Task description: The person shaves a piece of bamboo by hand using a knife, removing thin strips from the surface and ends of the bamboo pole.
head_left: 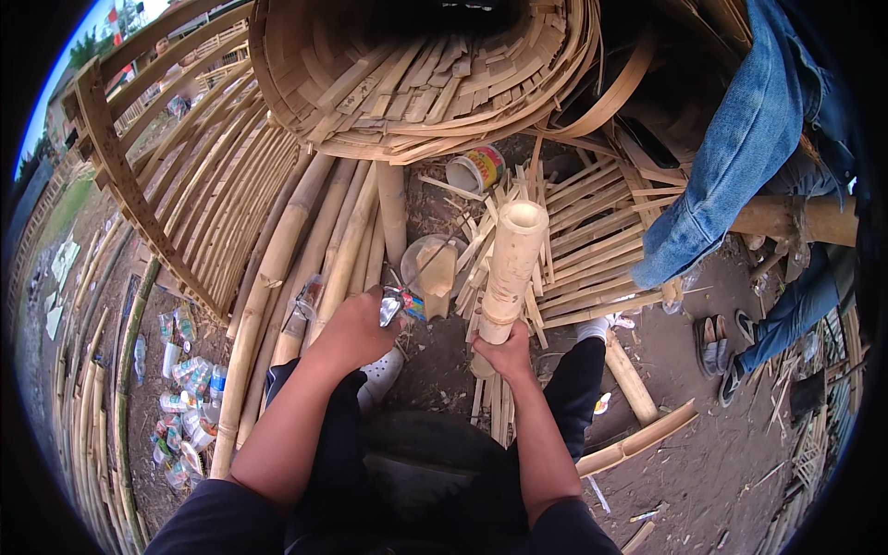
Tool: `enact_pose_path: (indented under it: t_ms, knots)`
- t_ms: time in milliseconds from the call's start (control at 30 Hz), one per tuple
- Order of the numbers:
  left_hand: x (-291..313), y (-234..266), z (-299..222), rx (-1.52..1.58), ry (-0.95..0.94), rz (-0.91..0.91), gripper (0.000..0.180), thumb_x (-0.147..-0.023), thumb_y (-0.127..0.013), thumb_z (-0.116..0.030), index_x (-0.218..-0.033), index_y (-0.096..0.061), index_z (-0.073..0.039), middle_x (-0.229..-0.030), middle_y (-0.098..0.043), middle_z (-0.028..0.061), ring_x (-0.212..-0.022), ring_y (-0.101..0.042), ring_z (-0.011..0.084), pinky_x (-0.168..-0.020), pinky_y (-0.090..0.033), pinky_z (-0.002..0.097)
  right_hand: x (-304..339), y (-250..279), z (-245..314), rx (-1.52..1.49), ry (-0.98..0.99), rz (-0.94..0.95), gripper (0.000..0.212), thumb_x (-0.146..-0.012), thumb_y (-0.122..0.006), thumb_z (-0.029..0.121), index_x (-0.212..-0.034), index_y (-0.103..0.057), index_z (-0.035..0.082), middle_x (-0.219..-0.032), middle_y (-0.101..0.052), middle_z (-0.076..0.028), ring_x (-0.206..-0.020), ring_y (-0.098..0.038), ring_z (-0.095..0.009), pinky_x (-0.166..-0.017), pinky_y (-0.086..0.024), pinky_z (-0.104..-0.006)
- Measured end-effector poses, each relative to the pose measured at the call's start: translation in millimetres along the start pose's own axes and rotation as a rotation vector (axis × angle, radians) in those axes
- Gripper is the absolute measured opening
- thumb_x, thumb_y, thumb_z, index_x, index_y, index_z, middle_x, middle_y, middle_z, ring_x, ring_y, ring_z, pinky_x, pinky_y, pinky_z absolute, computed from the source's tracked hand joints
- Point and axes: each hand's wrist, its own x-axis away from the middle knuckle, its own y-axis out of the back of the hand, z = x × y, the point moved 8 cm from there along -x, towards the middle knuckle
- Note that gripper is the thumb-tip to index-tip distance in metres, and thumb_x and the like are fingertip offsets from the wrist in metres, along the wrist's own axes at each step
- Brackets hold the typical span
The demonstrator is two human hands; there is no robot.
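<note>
My right hand is wrapped round the lower part of a thick, pale bamboo tube. The tube stands nearly upright, its hollow end facing up. To its left, my left hand is closed in a fist. A shiny silver piece shows right beside its fingers, and a thin dark line runs from there up and right; I cannot tell what the fist holds. Beyond the left hand lies a clear round plastic container with a tan piece on it. Split bamboo strips are heaped behind and right of the tube.
A big roll of woven bamboo lies ahead. Long bamboo poles and a slatted bamboo panel are on the left, with plastic litter beside them. A denim garment hangs at right, near another person's legs.
</note>
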Motion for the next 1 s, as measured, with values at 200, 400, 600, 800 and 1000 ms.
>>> enact_pose_path:
  t_ms: [200, 400, 600, 800, 1000]
  knots:
    - [13, -5, 3, -0.023, -0.112, 0.068, 0.036, -0.083, -0.067, -0.024, -0.098, -0.056, 0.008, -0.090, -0.063, 0.0289, -0.094, -0.060, 0.0452, -0.084, -0.047, 0.0491, -1, -13, 7, -0.088, -0.106, 0.107, 0.033, -0.066, -0.074, 0.000, -0.098, -0.065, 0.001, -0.089, -0.068, -0.003, -0.082, -0.066, -0.011, -0.074, -0.053, -0.0279]
    - [23, -19, -1, 0.040, -0.193, 0.096, 0.037, -0.081, -0.069, -0.027, -0.098, -0.056, 0.004, -0.083, -0.062, 0.0275, -0.086, -0.060, 0.0454, -0.077, -0.047, 0.0496, -5, -22, 5, 0.139, 0.025, 0.087, 0.034, -0.064, -0.077, 0.003, -0.096, -0.067, 0.001, -0.089, -0.070, -0.005, -0.082, -0.066, -0.013, -0.076, -0.053, -0.0294]
    - [27, -15, 0, 0.039, -0.186, -0.012, 0.034, -0.080, -0.071, -0.025, -0.097, -0.059, 0.003, -0.081, -0.063, 0.0245, -0.081, -0.063, 0.0420, -0.074, -0.049, 0.0492, -9, -30, 30, 0.161, 0.184, -0.051, 0.029, -0.064, -0.077, 0.004, -0.092, -0.068, 0.001, -0.087, -0.069, -0.005, -0.082, -0.066, -0.014, -0.076, -0.052, -0.0302]
    - [25, -15, -5, 0.040, -0.147, -0.010, 0.034, -0.079, -0.072, -0.024, -0.099, -0.061, 0.002, -0.084, -0.065, 0.0237, -0.082, -0.064, 0.0408, -0.073, -0.050, 0.0481, -7, -34, 48, 0.144, 0.171, -0.112, 0.025, -0.066, -0.076, 0.003, -0.089, -0.067, 0.000, -0.085, -0.068, -0.004, -0.079, -0.065, -0.012, -0.073, -0.052, -0.0291]
    - [22, -18, -10, 0.077, -0.151, -0.019, 0.031, -0.079, -0.071, -0.021, -0.097, -0.060, 0.002, -0.083, -0.065, 0.0239, -0.081, -0.064, 0.0406, -0.074, -0.050, 0.0482, -8, -34, 52, 0.152, 0.111, -0.146, 0.024, -0.068, -0.076, 0.002, -0.090, -0.066, 0.000, -0.087, -0.069, -0.005, -0.080, -0.064, -0.012, -0.073, -0.052, -0.0296]
